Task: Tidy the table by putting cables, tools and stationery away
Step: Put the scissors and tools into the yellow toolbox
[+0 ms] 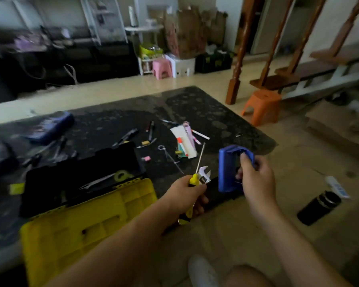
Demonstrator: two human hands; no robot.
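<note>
Head view: the left hand [187,192] is closed tight round two tools, a screwdriver [194,178] with a yellow handle and a shiny wrench [205,175]. The thin rod of the screwdriver points up and away, over the dark table [205,108]. The wrench head sits right against the yellow handle.

The right hand [256,181] holds a blue case [227,170] up on its end, near the front corner of the table. The thumb lies on the top of it and the fingers curl round its right side. Something dark is inside the case, but it is too blurry to tell what.

To the left of the hands the toolbox [81,195] stands open on the table. Its black box has a long metal tool [103,179] in it. Its yellow lid [87,222] lies open flat, on the side near the person.

Past the hands more things lie on the table: a white pouch [186,141] with a white pen [201,135] just beside it, two dark pens [151,128], a black marker [127,136] and a pink eraser [147,158]. Far to the left lies a blue box [49,127], very blurry.

On the floor are an orange stool [261,106] near the far corner of the table, and a black bottle [317,207] lying on its side to the right.
</note>
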